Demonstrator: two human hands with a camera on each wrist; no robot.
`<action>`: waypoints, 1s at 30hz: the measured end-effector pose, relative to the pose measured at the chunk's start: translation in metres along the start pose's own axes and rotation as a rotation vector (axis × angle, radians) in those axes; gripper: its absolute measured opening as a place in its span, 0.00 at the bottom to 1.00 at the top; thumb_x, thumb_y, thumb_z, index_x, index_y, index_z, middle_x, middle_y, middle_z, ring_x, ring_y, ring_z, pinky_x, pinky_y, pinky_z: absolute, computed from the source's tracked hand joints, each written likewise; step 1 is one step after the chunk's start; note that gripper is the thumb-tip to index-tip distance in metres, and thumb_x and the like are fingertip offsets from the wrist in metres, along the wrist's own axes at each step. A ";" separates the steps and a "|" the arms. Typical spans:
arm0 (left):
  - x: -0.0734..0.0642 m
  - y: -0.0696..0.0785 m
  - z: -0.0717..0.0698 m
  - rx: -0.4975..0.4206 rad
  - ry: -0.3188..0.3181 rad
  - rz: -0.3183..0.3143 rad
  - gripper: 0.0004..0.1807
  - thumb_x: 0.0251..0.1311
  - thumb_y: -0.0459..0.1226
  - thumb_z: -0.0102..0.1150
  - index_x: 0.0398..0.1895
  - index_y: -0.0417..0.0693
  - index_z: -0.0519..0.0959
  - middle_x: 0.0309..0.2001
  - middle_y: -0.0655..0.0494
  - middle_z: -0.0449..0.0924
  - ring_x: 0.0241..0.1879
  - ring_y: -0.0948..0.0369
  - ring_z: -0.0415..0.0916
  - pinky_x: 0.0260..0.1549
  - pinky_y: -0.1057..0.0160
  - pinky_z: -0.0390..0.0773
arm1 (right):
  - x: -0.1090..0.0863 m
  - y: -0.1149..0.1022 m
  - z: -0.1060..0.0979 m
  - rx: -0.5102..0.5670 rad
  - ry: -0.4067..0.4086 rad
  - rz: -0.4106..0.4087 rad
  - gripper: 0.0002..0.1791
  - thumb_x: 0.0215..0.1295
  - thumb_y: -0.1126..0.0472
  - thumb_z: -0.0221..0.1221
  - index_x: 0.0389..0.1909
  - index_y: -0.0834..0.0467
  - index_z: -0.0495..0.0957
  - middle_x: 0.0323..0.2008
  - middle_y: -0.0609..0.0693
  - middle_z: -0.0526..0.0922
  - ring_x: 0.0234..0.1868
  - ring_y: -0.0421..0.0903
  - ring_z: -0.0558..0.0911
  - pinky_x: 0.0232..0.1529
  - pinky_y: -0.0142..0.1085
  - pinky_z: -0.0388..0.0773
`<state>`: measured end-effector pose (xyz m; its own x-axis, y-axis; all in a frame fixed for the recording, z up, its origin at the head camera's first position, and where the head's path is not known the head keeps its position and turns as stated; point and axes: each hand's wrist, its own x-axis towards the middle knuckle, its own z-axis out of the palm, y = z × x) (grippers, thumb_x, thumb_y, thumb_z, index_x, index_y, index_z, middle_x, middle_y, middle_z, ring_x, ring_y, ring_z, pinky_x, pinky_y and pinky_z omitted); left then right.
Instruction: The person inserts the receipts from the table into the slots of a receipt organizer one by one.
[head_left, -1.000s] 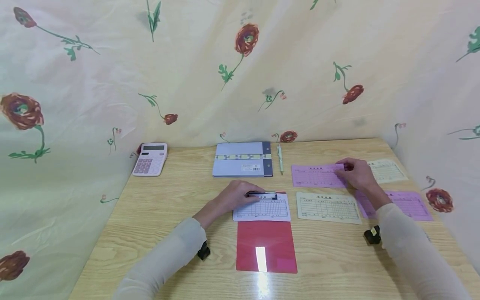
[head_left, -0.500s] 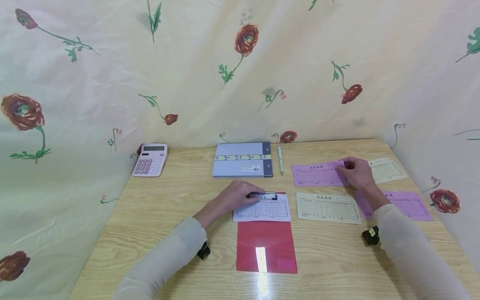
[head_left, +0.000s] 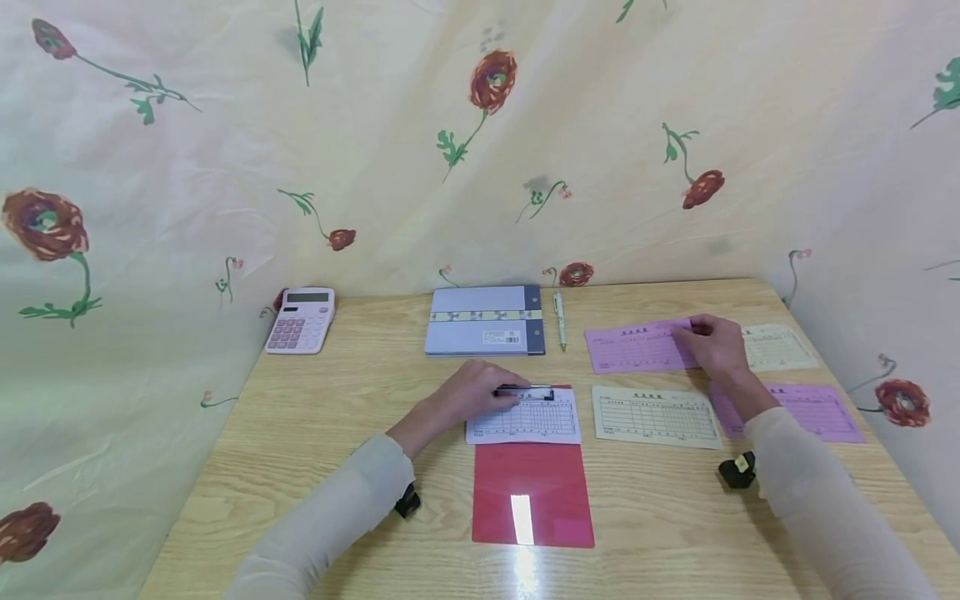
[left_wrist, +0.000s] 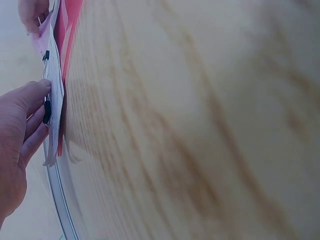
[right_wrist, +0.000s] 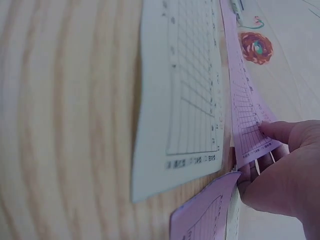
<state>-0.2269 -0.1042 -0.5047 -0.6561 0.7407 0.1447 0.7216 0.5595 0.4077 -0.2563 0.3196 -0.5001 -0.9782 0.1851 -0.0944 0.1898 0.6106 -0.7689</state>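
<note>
A red clipboard [head_left: 498,492] lies at the table's middle with white printed forms [head_left: 525,423] under its metal clip [head_left: 536,387]. My left hand [head_left: 471,390] grips the clipboard's top edge at the clip, its thumb on the clip side in the left wrist view. At the right, my right hand [head_left: 718,346] pinches the right end of a pink form slip [head_left: 633,348]. In the right wrist view the thumb lies on the slip's printed face, fingers behind it, and that end curves up off the table.
Nearer me lies a pale green slip [head_left: 656,417]; a second pink slip [head_left: 813,412] and a cream slip [head_left: 780,347] are partly behind the right arm. Along the back are a calculator [head_left: 300,320], a blue notebook [head_left: 480,333] and a pen [head_left: 559,319]. A flowered cloth [head_left: 405,150] hangs behind.
My right hand has shifted slightly to the right with the pink slip, whose right end has risen and turned a little away from me. The left hand stays on the clip.
</note>
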 end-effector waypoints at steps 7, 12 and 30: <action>0.000 -0.001 0.002 0.005 -0.001 -0.001 0.17 0.69 0.40 0.72 0.59 0.52 0.88 0.53 0.57 0.89 0.21 0.70 0.67 0.21 0.73 0.61 | -0.002 -0.003 -0.001 0.057 0.005 0.008 0.31 0.82 0.52 0.56 0.72 0.71 0.69 0.62 0.69 0.76 0.54 0.54 0.77 0.41 0.26 0.75; 0.000 -0.002 0.003 0.003 -0.001 -0.004 0.16 0.69 0.40 0.72 0.59 0.52 0.88 0.53 0.57 0.89 0.25 0.71 0.72 0.21 0.73 0.63 | -0.005 -0.007 -0.001 0.067 0.035 -0.037 0.30 0.81 0.51 0.58 0.70 0.70 0.72 0.61 0.68 0.78 0.51 0.49 0.78 0.40 0.23 0.74; 0.001 -0.005 0.005 0.021 -0.023 0.032 0.17 0.68 0.37 0.72 0.58 0.51 0.88 0.50 0.58 0.90 0.16 0.70 0.61 0.19 0.73 0.60 | -0.023 -0.033 -0.003 0.089 0.003 -0.129 0.28 0.73 0.45 0.67 0.60 0.64 0.83 0.56 0.56 0.84 0.45 0.37 0.77 0.40 0.23 0.74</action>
<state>-0.2298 -0.1046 -0.5108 -0.6279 0.7662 0.1366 0.7465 0.5432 0.3842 -0.2394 0.2970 -0.4706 -0.9937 0.1119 0.0108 0.0539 0.5586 -0.8277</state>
